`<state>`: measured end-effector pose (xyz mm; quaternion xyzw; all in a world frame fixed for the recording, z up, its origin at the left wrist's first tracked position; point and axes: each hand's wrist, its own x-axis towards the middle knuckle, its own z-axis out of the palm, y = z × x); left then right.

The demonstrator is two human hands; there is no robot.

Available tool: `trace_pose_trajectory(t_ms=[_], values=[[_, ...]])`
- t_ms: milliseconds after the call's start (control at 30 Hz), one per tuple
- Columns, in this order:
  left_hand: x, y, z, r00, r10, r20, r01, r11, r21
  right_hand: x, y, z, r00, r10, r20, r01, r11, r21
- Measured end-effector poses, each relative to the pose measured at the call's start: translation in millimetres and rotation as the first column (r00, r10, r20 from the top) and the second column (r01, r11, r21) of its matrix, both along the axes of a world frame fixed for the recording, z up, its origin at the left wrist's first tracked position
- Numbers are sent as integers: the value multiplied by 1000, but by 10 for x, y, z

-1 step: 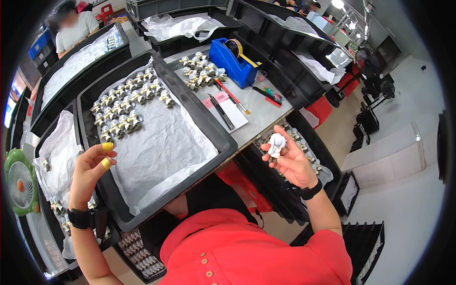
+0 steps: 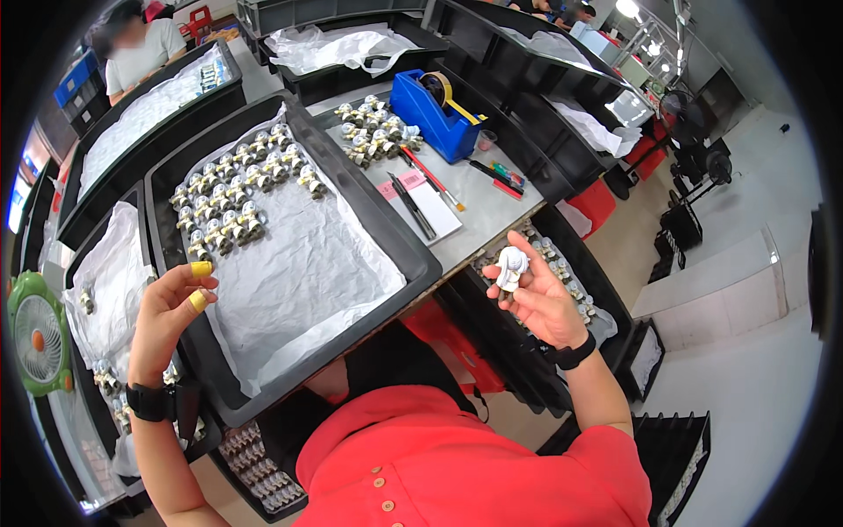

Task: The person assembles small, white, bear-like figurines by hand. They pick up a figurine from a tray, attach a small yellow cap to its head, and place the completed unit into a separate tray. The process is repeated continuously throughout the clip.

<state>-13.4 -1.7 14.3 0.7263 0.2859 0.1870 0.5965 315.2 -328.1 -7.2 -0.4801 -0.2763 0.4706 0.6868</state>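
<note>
My right hand (image 2: 546,306) is shut on a small white figurine (image 2: 511,267), held up to the right of the table, above a low tray of similar figurines (image 2: 575,299). My left hand (image 2: 165,314) is raised over the left rim of a large black tray (image 2: 386,241), holding nothing; yellow caps cover two of its fingertips. The tray is lined with crinkled white paper (image 2: 303,263), and rows of small grey-white figurines (image 2: 233,200) stand at its far end. Each wrist wears a black band.
On the grey table lie another cluster of figurines (image 2: 373,132), a blue tape dispenser (image 2: 436,112), pens and a white pad (image 2: 432,207). More black trays surround me. A green fan (image 2: 35,338) stands at the left. Another person (image 2: 140,48) works at the far left.
</note>
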Motion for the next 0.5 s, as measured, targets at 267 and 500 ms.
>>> trace_pose_trajectory(t_ms=[267, 500], values=[[-9, 0, 14, 1000, -14, -16, 14, 1000, -16, -33, 222, -97, 928, 107, -358, -83, 993, 81], [-14, -15, 14, 999, -11, -43, 12, 999, 32, -93, 408, -169, 807, 227, -545, -168, 973, 156]])
